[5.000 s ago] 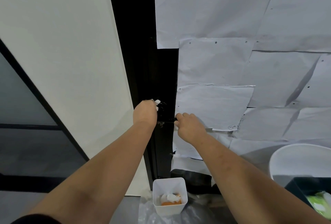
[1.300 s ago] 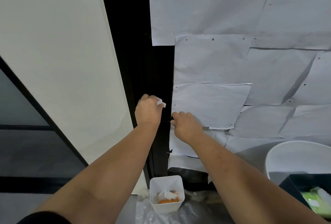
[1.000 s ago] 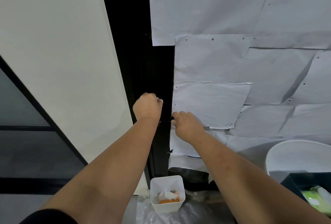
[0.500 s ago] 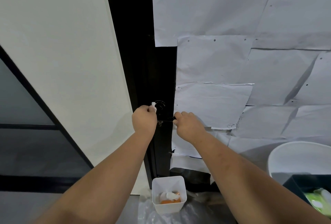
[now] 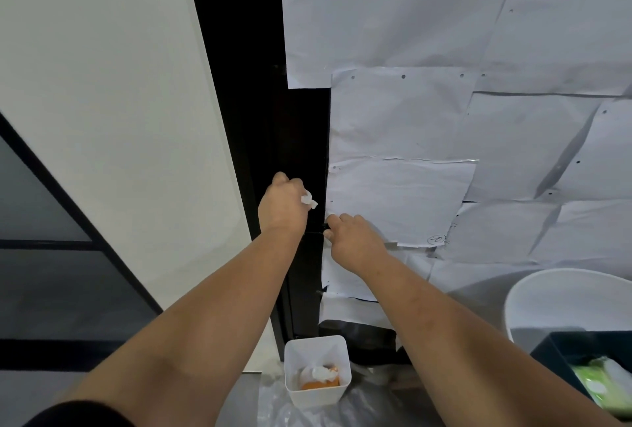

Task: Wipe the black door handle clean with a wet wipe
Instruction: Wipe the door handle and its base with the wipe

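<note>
Left hand (image 5: 282, 202) fisted round a bunched wet wipe (image 5: 308, 201), a white tuft poking out toward the right hand; the fist presses against the black door stile over the spot where the handle's round base sits, hiding it. Right hand (image 5: 350, 237), just right of and below the fist, pinches the thin black door handle (image 5: 314, 232) lever at its outer end, steadying it. Wiping is under way; how clean the handle is, cannot tell, and the lever under the right fingers looks untouched. Half a second ago the fist sat lower, leaving the round base exposed; it has since slid up over it. Below, a white bin (image 5: 318, 372) holds used wipes.
</note>
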{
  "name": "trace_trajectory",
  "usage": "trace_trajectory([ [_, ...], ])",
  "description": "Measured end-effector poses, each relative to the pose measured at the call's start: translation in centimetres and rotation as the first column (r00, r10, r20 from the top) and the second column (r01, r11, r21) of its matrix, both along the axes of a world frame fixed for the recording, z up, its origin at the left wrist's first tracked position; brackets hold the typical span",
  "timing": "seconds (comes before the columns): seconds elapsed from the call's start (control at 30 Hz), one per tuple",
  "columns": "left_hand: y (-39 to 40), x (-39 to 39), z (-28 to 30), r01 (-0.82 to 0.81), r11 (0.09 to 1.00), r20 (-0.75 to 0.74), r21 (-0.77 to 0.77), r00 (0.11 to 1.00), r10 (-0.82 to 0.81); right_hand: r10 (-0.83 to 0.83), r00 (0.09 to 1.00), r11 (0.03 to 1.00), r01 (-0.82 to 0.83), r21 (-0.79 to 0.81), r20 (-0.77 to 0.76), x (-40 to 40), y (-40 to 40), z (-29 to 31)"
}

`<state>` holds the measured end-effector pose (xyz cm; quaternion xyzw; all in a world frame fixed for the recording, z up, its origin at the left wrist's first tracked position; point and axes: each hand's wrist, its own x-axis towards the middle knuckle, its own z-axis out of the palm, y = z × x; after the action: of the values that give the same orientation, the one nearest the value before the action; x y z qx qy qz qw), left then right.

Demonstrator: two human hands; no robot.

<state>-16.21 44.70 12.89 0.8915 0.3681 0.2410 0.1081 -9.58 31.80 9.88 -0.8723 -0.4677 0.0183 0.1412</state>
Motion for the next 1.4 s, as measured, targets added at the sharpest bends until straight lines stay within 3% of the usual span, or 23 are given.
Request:
trace_trajectory([
  [0.13,0.2,0.0,-0.3,0.052,0.998,0.010,0.044,0.999,-0.053,0.002,1.000,1.000,-0.002,0.003,-0.004,0.1,-0.1,0.0],
  [0.3,-0.7,-1.7,-1.0,0.031,0.999,0.272,-0.025,0.962,-0.023,0.000,1.000,1.000,0.000,0.011,-0.012,0.0,0.0,0.0],
  [0.53,-1.5,-3.2,-2.6,0.006,0.917,0.461,-0.398,0.866,0.194,-0.011,1.000,1.000,0.011,0.001,-0.004,0.0,0.1,-0.1],
  [0.67,-1.8,-2.7,-1.1,0.145,0.828,0.582,-0.541,0.775,0.245,-0.019,1.000,1.000,0.019,0.007,0.018,-0.1,0.1,-0.2],
  [0.77,-1.3,-2.9,-1.2,0.101,0.795,0.524,-0.598,0.800,0.293,-0.015,1.000,1.000,0.015,-0.001,0.007,-0.1,0.1,-0.2],
  [0.9,-0.9,-4.0,-2.4,-0.009,0.935,0.426,-0.354,0.888,0.170,-0.011,1.000,1.000,0.011,-0.002,0.001,-0.1,0.1,0.0],
  [1.0,-0.7,-4.3,-2.5,-0.001,0.965,0.321,-0.262,0.943,0.088,-0.006,1.000,1.000,0.006,-0.012,0.010,-0.1,0.1,0.1],
  [1.27,-1.5,-3.5,-1.9,0.052,0.929,0.234,-0.366,0.971,0.038,-0.007,1.000,1.000,0.007,0.015,0.022,0.0,0.2,-0.3],
  [1.4,-1.0,-2.4,-1.7,-0.007,0.810,0.226,-0.586,0.959,0.171,-0.017,1.000,1.000,0.016,0.003,0.018,-0.1,0.3,-0.2],
])
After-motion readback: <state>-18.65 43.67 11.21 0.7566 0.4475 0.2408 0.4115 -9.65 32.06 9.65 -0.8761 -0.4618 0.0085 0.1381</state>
